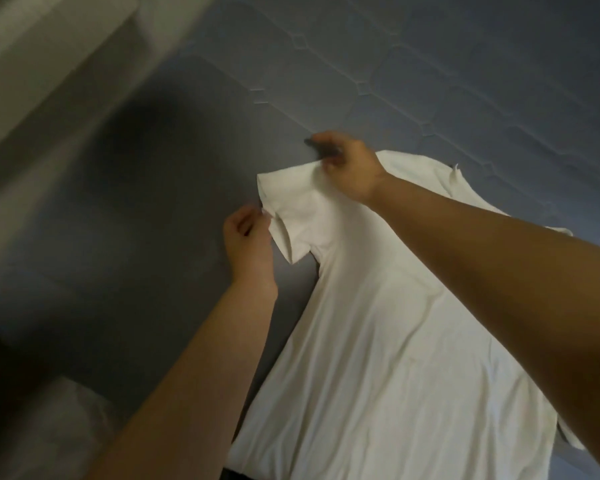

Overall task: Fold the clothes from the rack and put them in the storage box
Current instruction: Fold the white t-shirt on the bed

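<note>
1. On your far left, pale blurred shapes (32, 64) border the blue-grey quilted bed (136, 202); what they are cannot be told. Broad bare mattress lies between them and the shirt, so you have room to swing the sleeve outward.
2. Your left hand (248, 242) pinches the hem of the sleeve (288, 209) with curled fingers, likely to pull it taut.
3. Your right hand (347, 168) pinches the sleeve's upper edge near the shoulder, holding the fabric slightly off the bed, probably so that the sleeve can be straightened or folded in.
4. The white T-shirt (395, 341) lies spread flat on the bed, collar away from you, hem nearest you. Its far sleeve (456, 174) is partly hidden.
5. No rack or storage box is in view.
</note>
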Tool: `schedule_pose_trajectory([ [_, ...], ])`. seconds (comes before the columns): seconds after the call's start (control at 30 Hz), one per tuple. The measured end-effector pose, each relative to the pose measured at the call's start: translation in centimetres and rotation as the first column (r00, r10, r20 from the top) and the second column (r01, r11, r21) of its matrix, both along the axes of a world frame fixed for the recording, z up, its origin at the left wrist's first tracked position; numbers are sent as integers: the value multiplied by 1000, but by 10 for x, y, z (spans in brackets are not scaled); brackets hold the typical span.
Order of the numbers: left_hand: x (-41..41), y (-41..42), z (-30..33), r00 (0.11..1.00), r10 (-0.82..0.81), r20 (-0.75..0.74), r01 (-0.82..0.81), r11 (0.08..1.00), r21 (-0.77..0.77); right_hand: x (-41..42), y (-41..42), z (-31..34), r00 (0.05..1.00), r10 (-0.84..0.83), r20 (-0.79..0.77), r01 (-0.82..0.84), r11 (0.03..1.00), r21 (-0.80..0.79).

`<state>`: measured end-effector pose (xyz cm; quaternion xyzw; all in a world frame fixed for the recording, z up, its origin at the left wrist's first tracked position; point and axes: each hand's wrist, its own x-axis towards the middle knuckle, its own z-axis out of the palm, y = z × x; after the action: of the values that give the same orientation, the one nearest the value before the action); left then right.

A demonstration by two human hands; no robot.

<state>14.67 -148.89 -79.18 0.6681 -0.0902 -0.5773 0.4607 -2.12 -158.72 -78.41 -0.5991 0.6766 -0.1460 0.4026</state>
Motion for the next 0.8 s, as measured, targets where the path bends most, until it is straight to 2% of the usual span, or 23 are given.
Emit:
schedule_pose_trajectory([
  [0.07, -2, 10, -6, 975, -99, 200, 91, 995, 48, 7, 3, 2, 986, 144, -82, -148, 988, -42],
  [0.13, -7, 19, -9, 906, -253, 341, 238, 968, 85, 16, 4, 2, 947, 272, -171, -284, 958, -48],
  [0.2, -10, 23, -13, 854, -342, 392, 331, 939, 99, 28, 2, -1, 896, 365, -255, -373, 928, 16],
  [0.27, -11, 26, -17, 828, -417, 375, 401, 908, 123, 41, -3, -6, 860, 381, -339, -385, 921, 59],
  [0.3, -12, 28, -18, 774, -489, 402, 471, 869, 150, 45, -7, -9, 848, 367, -382, -378, 925, 50],
  [0.37, -11, 37, -23, 598, -583, 550, 595, 783, 182, 52, -15, -10, 828, 337, -448, -359, 933, 38],
  [0.4, -9, 41, -27, 551, -565, 614, 615, 772, 160, 55, -20, -9, 832, 321, -452, -344, 938, 34],
  [0.43, -8, 43, -29, 541, -532, 652, 613, 780, 127, 56, -23, -7, 852, 294, -434, -318, 948, 19],
  [0.5, -5, 41, -30, 576, -422, 700, 582, 813, 11, 56, -30, 3, 928, 159, -338, -192, 979, -66],
  [0.53, -5, 38, -29, 626, -342, 701, 534, 843, -67, 55, -33, 9, 958, 71, -278, -106, 988, -113],
  [0.57, -6, 33, -25, 695, -269, 666, 471, 871, -139, 53, -37, 14, 971, 0, -237, -35, 989, -145],
  [0.63, -6, 20, -18, 826, -191, 530, 320, 934, -162, 46, -45, 24, 975, -46, -219, 14, 989, -146],
  [0.67, -2, 13, -18, 902, -163, 400, 232, 964, -130, 43, -48, 26, 978, -41, -204, 17, 993, -117],
  [0.7, -2, 6, -14, 973, -114, 200, 135, 986, -94, 39, -50, 34, 982, -36, -185, 23, 997, -75],
  [0.77, 4, -2, -14, 995, 11, -99, -12, 1000, -12, 37, -49, 37, 995, -52, -86, 54, 998, 21],
  [0.8, 5, -7, -12, 988, 47, -148, -43, 999, 29, 37, -49, 38, 997, -69, -34, 71, 996, 59],
])
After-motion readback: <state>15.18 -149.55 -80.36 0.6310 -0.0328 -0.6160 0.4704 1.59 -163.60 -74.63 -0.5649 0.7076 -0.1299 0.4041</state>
